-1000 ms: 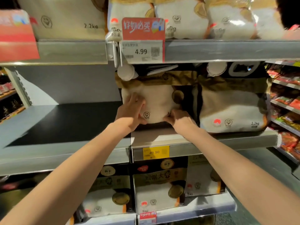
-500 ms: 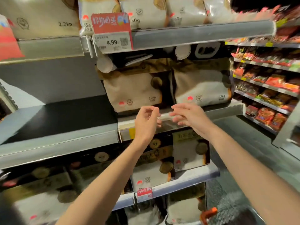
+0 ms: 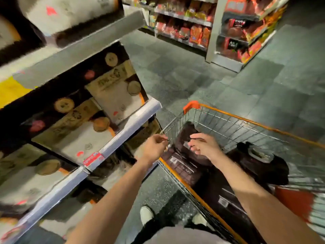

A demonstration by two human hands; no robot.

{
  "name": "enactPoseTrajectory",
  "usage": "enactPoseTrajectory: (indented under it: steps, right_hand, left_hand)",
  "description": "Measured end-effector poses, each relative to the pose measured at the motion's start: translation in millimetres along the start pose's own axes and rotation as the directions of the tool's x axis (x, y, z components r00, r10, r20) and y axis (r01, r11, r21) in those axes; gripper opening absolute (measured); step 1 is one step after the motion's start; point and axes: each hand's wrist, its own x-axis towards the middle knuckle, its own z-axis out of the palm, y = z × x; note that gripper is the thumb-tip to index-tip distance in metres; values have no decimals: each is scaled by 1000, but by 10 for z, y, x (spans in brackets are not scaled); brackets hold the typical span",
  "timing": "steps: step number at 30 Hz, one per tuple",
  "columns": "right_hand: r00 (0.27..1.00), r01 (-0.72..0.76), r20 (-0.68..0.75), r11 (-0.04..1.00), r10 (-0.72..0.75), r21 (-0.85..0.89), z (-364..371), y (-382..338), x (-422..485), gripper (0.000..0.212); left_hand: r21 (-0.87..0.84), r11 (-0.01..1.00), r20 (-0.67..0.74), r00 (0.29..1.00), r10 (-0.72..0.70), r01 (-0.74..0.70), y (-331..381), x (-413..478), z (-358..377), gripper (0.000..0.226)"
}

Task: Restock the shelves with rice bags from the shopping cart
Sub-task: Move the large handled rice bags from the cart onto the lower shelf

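My left hand [image 3: 154, 147] hangs at the near corner of the shopping cart [image 3: 246, 118], right by the wire wall. Its fingers are loosely bent and grip nothing, though I can't tell whether they brush the wire. My right hand [image 3: 204, 147] hovers inside the basket with its fingers spread and slightly bent, also holding nothing. It sits just above a dark rice bag [image 3: 182, 166] that lies flat against the cart's orange-rimmed side, pale label strips facing up. I can't make out whether my fingertips touch the bag. A second dark bag [image 3: 260, 161] lies deeper in the basket with a handle cut-out showing on top, and more dark packaging fills the bottom nearer me. To my left are the shelves, with a silvery shelf edge [image 3: 123, 138] running diagonally and carrying a small red price tag [image 3: 93, 158]. On that shelf stand beige-and-black rice bags [image 3: 116, 99] marked with round gold seals, and more blurred bags sit on the levels above and below. My pale shoes [image 3: 146, 214] rest on the dark tiled floor [image 3: 193, 81]. Across the aisle, another rack [image 3: 197, 34] holds red and orange packets.
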Motion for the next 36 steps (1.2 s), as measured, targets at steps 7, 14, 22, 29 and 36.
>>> enactPoseTrajectory:
  steps: [7, 14, 22, 29, 36]
  right_hand:
    - [944, -241, -230, 970, 236, 7, -885, 1561, -344, 29]
    - [850, -382, -343, 916, 400, 122, -1325, 2282, -726, 26]
    - [724, -568, -465, 823, 510, 17, -1468, 2588, -871, 74]
    - [667, -575, -497, 808, 555, 131, -1659, 2762, -740, 104]
    - [613, -604, -473, 761, 633, 236, -1778, 2973, -587, 137]
  left_hand:
    - [324, 946, 301, 950, -84, -19, -576, -95, 1257, 10]
    - [464, 886, 504, 826, -252, -13, -849, -57, 1993, 2]
    - [518, 846, 500, 760, -415, 121, -958, 196, 2326, 72]
    - [387, 817, 446, 688, -572, 428, -1101, 217, 2653, 106]
    - [296, 786, 464, 637, -615, 543, -1219, 294, 2771, 67]
